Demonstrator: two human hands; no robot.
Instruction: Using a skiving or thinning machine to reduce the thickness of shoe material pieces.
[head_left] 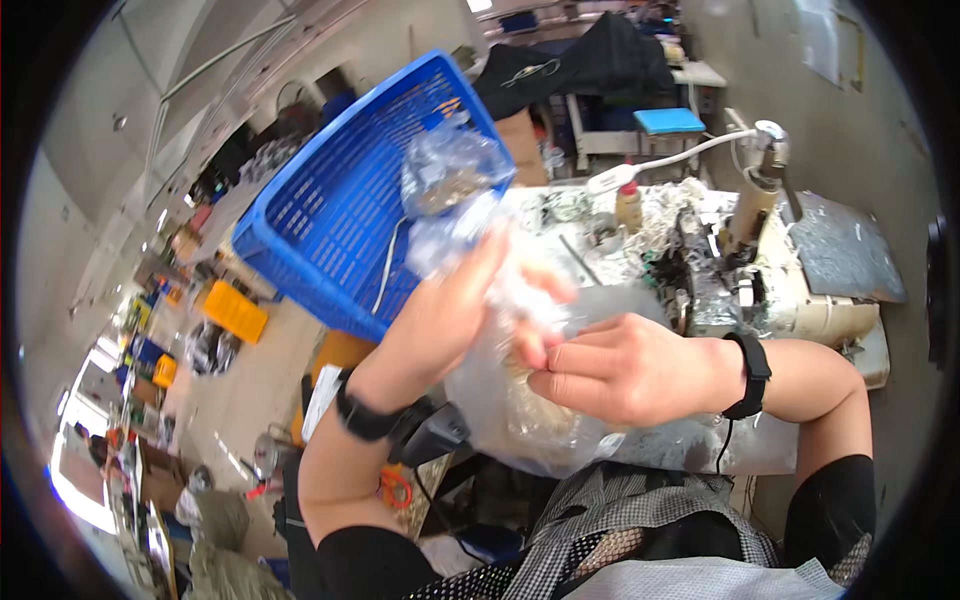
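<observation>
A clear plastic bag (pixel 550 435) hangs in front of me, with something pale in its lower part that I cannot make out. My right hand (pixel 635 370) is closed, pinching the bag's upper part between thumb and fingers. Close beside it, my left hand (pixel 445 315) is wrapped round the gathered plastic, its fingertips blurred by motion. Another clear plastic bag (pixel 455 165), with brownish contents, lies in the blue crate (pixel 300 215) just beyond my left hand. Whether the bunched plastic at my left hand belongs to both bags, I cannot tell.
On the worktable at right stands a sewing machine (pixel 750 215) with a white lamp (pixel 670 160) and tangled thread. A red-capped bottle (pixel 628 205) stands behind the hands. The tilted crate borders the table's left side. A yellow crate (pixel 235 310) sits on the floor farther left.
</observation>
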